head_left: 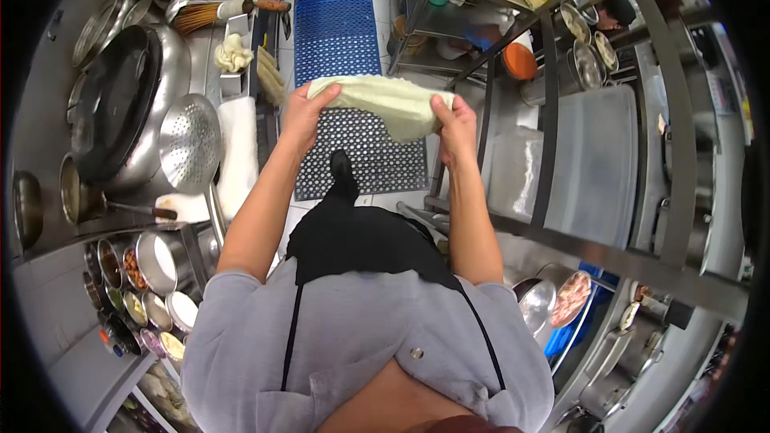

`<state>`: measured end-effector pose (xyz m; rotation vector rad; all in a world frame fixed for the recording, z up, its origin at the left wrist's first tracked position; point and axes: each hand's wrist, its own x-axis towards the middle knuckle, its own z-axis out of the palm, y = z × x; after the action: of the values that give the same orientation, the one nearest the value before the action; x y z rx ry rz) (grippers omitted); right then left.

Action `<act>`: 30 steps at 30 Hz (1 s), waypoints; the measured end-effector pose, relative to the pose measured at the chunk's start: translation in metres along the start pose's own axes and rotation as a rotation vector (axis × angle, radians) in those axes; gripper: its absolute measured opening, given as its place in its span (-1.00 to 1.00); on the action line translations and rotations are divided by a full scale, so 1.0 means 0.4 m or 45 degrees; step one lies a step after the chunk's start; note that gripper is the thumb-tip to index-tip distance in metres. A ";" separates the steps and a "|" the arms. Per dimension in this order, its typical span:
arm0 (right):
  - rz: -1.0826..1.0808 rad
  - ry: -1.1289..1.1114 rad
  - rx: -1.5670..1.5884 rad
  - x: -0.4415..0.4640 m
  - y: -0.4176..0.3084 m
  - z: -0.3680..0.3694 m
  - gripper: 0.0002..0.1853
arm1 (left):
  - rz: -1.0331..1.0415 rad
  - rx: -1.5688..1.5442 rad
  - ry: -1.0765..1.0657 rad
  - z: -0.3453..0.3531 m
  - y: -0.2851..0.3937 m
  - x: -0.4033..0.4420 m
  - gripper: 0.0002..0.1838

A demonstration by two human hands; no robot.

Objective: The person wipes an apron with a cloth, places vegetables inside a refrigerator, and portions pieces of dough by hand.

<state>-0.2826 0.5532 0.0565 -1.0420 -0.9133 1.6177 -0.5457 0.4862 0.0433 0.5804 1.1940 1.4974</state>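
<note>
Stretched between my two hands is a pale green cloth (pixel 377 96), held out in front of me above the floor. My left hand (pixel 305 112) pinches its left end, thumb on top. At the other end, my right hand (pixel 455 122) grips the corner between thumb and fingers. The cloth sags toward its right side, where a fold hangs down. Nothing else is in either hand.
To the left are a large wok (pixel 120 104), a perforated skimmer (pixel 190 144), a bamboo brush (pixel 200 16) and several ingredient pots (pixel 156 261). A metal rack (pixel 549 112) stands close on the right. Blue matting (pixel 337 24) and dark matting (pixel 385 164) cover the floor.
</note>
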 end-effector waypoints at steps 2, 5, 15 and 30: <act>0.004 0.111 -0.074 0.062 0.038 -0.023 -0.75 | 0.089 0.181 0.028 0.003 0.015 0.048 -0.75; -0.066 0.214 -0.253 0.135 0.043 0.001 -0.60 | 0.275 0.446 0.055 -0.019 -0.013 0.162 -0.68; 0.320 -0.406 -1.591 0.318 0.081 -0.104 -0.76 | 0.077 1.486 -0.681 -0.033 -0.079 0.350 -0.69; 0.867 0.356 -0.070 0.925 0.265 -0.249 -0.57 | -0.803 0.264 -0.260 0.235 -0.269 0.633 -0.49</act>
<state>-0.2848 0.8922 -0.1512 -1.6914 -0.4290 1.9193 -0.4946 0.7460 -0.0771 0.4237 1.2294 0.7713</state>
